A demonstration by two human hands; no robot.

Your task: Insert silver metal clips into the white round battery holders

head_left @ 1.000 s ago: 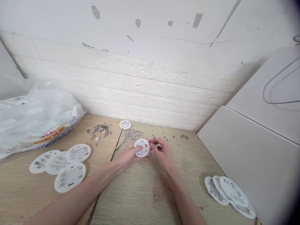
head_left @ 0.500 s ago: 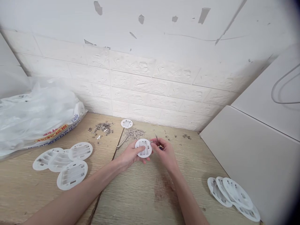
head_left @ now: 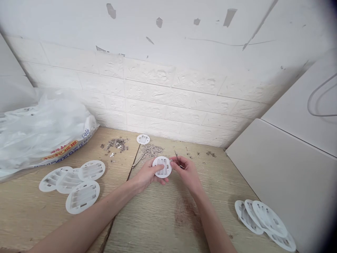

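My left hand (head_left: pixel 147 175) is closed on a round white plastic battery holder (head_left: pixel 166 172), its thumb lying across the slotted face. Between the thumb and index finger of my right hand (head_left: pixel 187 172) is a small shiny metal contact piece (head_left: pixel 171 160), close to the holder's right rim. That same hand also keeps a slim pointed metal tool (head_left: pixel 176 156), its tip up and away from the holder; the fingers hide its other end, so its kind is unclear. Behind the hands lies a pile of small metal contacts (head_left: pixel 152 150).
Several white battery holders (head_left: pixel 83 196) lie on the left, with more stacked (head_left: pixel 271 219) at right. One holder (head_left: pixel 143 139) rests near the wall. A second metal heap (head_left: pixel 118 143), tweezers-like tool (head_left: pixel 138 160) and plastic bag (head_left: pixel 52 130) are left; a white panel (head_left: pixel 279 168) stands right.
The whole view has shifted slightly. My right fingers have moved the metal contact piece a little, so it shows more clearly beside the holder; both hands keep their holds.
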